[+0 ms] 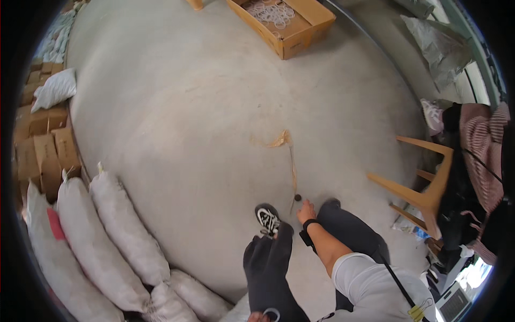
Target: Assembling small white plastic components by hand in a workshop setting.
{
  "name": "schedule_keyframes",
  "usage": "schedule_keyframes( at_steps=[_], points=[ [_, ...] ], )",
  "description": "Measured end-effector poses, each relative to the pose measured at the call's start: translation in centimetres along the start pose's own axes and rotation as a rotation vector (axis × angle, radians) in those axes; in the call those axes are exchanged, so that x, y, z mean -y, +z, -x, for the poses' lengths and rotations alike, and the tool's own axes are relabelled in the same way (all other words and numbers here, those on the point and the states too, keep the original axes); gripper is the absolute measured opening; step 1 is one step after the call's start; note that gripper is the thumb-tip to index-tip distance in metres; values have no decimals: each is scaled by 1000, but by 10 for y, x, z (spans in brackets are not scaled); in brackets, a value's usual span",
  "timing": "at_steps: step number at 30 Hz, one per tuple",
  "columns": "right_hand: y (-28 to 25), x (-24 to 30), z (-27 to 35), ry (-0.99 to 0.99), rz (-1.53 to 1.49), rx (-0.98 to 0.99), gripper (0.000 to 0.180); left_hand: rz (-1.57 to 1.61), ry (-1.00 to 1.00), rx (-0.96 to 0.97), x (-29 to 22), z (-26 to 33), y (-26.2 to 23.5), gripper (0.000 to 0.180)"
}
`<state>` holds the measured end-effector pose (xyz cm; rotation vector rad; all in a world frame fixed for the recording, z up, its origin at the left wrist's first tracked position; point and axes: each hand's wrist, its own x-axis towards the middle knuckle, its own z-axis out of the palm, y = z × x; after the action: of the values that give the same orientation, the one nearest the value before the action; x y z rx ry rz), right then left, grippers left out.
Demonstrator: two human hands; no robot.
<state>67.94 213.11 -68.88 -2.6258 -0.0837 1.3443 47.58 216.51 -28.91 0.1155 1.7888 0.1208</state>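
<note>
One cropped left hand [257, 317] by a pale ring [274, 310], right hand [306, 211] apart near black disc [298, 197] on concrete floor [177, 107]; I can't tell either grip.

Three long white sacks [129, 231] line the floor's [161, 107] left edge; two hands [307, 210], one held ring [276, 310], one black disc [298, 197], one carton [303, 42] appear.

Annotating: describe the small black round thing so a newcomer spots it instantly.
On the grey floor, find the black shoe with white laces; the person's right hand is to its right. Just left of its fingertips is the small, round black object; its dark colour sets it apart from the thin tan strip beside it.
</note>
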Motion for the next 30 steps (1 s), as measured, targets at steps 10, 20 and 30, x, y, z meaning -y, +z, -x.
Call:
schedule_keyframes(
  at_steps=[10, 20, 30],
  points=[
    [65, -5, -110, 121, -8, -100, 38, -95, -67, -180, -72, -80, 24, 22],
    [-103, 43, 16, 39, -529, 8, 23, -160, -171, -111, -111, 20, 59, 22],
    [-449, 163, 190, 43, -1474, 102, 14, -680, 487, 524, -216, 157, 170, 14]
  ],
)
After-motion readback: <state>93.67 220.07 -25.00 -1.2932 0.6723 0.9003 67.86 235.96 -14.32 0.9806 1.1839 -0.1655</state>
